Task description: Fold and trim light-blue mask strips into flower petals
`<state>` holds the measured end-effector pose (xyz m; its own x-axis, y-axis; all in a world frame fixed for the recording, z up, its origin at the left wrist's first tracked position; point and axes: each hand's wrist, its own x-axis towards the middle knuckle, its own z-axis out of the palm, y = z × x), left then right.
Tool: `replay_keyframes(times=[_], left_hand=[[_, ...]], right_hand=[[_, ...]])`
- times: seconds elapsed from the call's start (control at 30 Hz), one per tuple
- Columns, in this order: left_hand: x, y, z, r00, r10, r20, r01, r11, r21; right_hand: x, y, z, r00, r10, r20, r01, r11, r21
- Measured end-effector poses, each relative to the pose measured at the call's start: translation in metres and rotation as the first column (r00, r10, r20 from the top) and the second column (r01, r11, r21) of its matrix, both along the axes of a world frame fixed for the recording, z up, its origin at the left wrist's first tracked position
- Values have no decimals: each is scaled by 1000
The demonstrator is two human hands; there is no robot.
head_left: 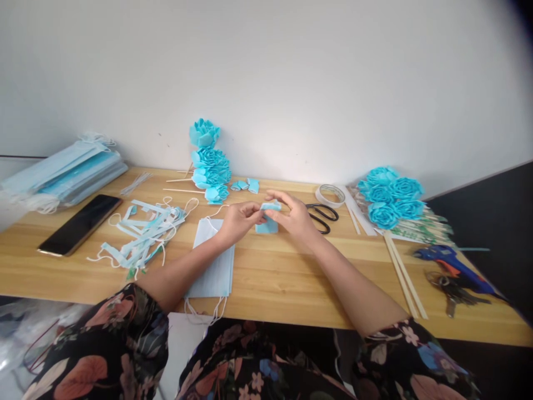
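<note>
Between my two hands is a small piece of light blue mask fabric, held just above the table. My left hand pinches its left edge with fingers and thumb. From the other side my right hand grips it, thumb in front and fingers curved over the top. Beneath my left forearm lies a stack of flat blue face masks with white ear loops. Black-handled scissors rest just right of my right hand, partly hidden behind it. A few folded blue pieces sit behind my hands.
Blue fabric flowers on sticks stand at the back; more flowers lie right. Cut strips, a phone and a mask pile are left. Tape, wooden sticks, a glue gun and keys are right.
</note>
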<state>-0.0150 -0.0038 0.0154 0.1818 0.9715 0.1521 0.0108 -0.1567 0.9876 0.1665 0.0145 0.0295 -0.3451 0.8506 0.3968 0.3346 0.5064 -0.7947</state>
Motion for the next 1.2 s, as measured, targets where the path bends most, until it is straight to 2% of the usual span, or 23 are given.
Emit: replay_keyframes(times=[0.13, 0.33, 0.47, 0.63, 0.77, 0.9, 0.97, 1.03, 1.13, 1.2], left_hand=[[0, -1, 0, 999, -7, -50, 8, 999, 37], [-3, 2, -5, 984, 48, -171, -33, 996, 87], [-5, 6, -8, 981, 54, -185, -41, 996, 74], [-6, 8, -3, 989, 98, -113, -85, 990, 111], [-5, 4, 2, 996, 25, -81, -22, 999, 39], [-3, 1, -1, 992, -31, -120, 33, 999, 9], [-3, 2, -2, 992, -20, -126, 24, 999, 28], [-4, 2, -2, 993, 22, -113, -19, 999, 27], [-4, 2, 3, 992, 77, -96, -77, 997, 4], [-4, 1, 5, 992, 89, -88, -88, 996, 11]], right_hand=[[-1, -3, 0, 995, -81, 63, 74, 992, 102], [-1, -2, 3, 988, -155, -23, 156, 986, 52], [1, 0, 4, 984, -159, -84, 163, 986, 35], [0, -1, 4, 985, -164, -44, 168, 982, 83], [-4, -4, 1, 988, -152, 38, 144, 975, 168], [-7, -6, -2, 987, -123, 103, 99, 972, 212], [-7, -5, -3, 989, -119, 88, 102, 979, 178], [-6, -5, -3, 994, -102, 30, 99, 992, 76], [-6, -2, -4, 998, -45, -50, 39, 993, -107], [-6, -1, -6, 998, -8, -56, -1, 988, -156]])
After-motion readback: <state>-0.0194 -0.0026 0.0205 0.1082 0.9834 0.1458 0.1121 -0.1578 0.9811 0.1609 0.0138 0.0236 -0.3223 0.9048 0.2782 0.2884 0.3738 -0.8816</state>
